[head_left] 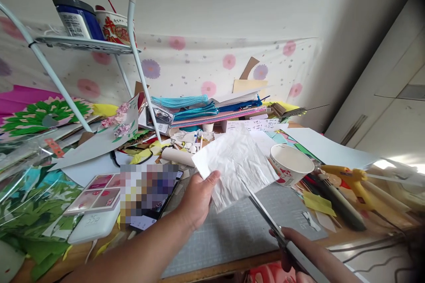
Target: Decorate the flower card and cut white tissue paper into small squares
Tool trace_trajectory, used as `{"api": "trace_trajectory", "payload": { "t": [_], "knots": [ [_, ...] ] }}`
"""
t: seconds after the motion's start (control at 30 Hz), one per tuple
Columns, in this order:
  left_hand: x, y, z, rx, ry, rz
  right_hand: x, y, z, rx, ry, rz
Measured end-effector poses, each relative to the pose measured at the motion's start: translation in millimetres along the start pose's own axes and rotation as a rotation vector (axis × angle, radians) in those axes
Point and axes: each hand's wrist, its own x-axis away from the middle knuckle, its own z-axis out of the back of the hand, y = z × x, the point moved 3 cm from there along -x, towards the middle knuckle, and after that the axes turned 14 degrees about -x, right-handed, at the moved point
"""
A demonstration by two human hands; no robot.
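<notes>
My left hand (201, 199) pinches the left edge of a crumpled, thin white sheet (241, 163) between thumb and fingers, holding it up above the grey cutting mat (212, 247). From the lower right, my right hand (292, 252) grips what looks like a pair of scissors (265, 212) with long metal blades and pale handles. The blade tip lies against or just in front of the sheet's lower right part; I cannot tell whether it touches. A white paper bowl (292, 166) with a red print stands right behind the sheet.
At left lie a phone (174, 185), a white power bank (94, 225) and green paper pieces. A white metal rack (133, 31) rises behind them. Pipe cleaners (186, 108) are stacked at the back. On the right are a yellow glue gun (355, 181) and a dark green tool (341, 203).
</notes>
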Motion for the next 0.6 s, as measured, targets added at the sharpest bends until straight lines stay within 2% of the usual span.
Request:
{"api": "trace_trajectory", "payload": {
  "t": [0.07,0.13,0.23,0.33,0.43,0.53,0.6],
  "knots": [
    [-9,6,9,0.037,0.107,-0.020,2,-5,18,0.081,0.030,-0.004],
    [-19,12,18,0.064,0.193,-0.061,0,-11,39,0.262,0.117,-0.053],
    [-27,16,24,0.081,0.222,-0.101,-15,-18,57,0.595,0.229,-0.195],
    [-24,9,19,0.069,0.144,-0.052,-38,-22,49,0.780,0.234,-0.250],
    [-17,1,12,0.045,0.034,0.015,-54,-23,39,0.829,0.226,-0.241],
    [-10,-3,6,0.028,-0.081,0.063,-56,-30,43,0.731,0.214,-0.155],
    [-7,-2,3,0.013,-0.160,0.096,-52,-42,50,0.489,0.269,-0.068]
  ]
}}
